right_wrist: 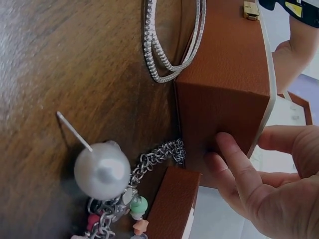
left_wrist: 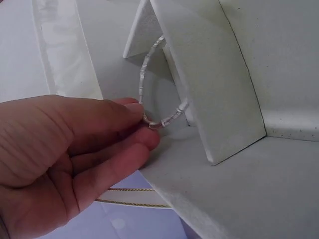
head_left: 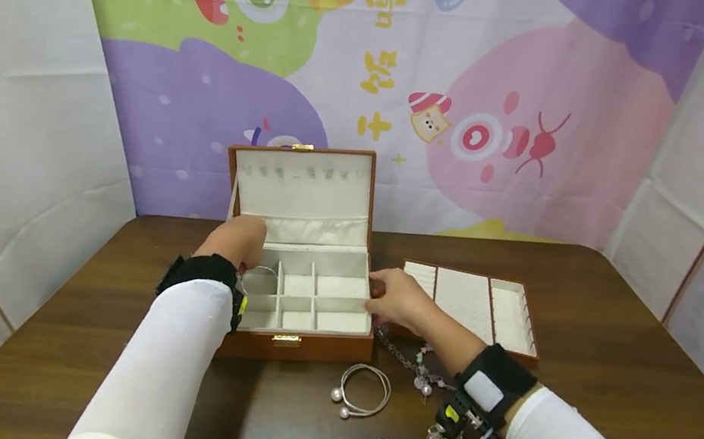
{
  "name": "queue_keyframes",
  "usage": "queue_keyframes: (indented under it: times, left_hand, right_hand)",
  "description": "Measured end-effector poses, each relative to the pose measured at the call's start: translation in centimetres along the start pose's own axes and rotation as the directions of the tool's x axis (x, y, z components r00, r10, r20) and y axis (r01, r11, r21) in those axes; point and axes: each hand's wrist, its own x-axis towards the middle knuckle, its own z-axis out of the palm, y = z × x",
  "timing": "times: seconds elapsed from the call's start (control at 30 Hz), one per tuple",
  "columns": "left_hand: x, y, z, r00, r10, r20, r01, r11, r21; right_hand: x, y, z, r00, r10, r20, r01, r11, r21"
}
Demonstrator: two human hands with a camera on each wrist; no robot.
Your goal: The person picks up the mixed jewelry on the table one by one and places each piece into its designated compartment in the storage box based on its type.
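The head view looks down across the jewellery box (head_left: 298,295); both wrist views sit close, seemingly on its opposite sides.

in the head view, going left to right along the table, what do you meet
left hand → jewellery box → pearl-tipped bangle → right hand → removed tray
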Motion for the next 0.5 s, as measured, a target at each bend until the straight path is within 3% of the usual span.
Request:
queue_keyframes:
  times: [0.2,0.5]
  left_hand:
    - [0.0,0.14,0.19,1.0,-0.019,-0.006,0.018,0.995,-0.097]
    - [-0.53,-0.06,0.11,0.998,0.039,-0.039,-0.048,0.968,-0.247]
  right_hand:
    - [-0.06,-0.05,0.17,1.0,-0.005,-0.001,0.005,1.0,-0.004]
    - [-0.07,0.01,0.01,1.0,-0.012,-0.001,0.012,1.0,-0.028]
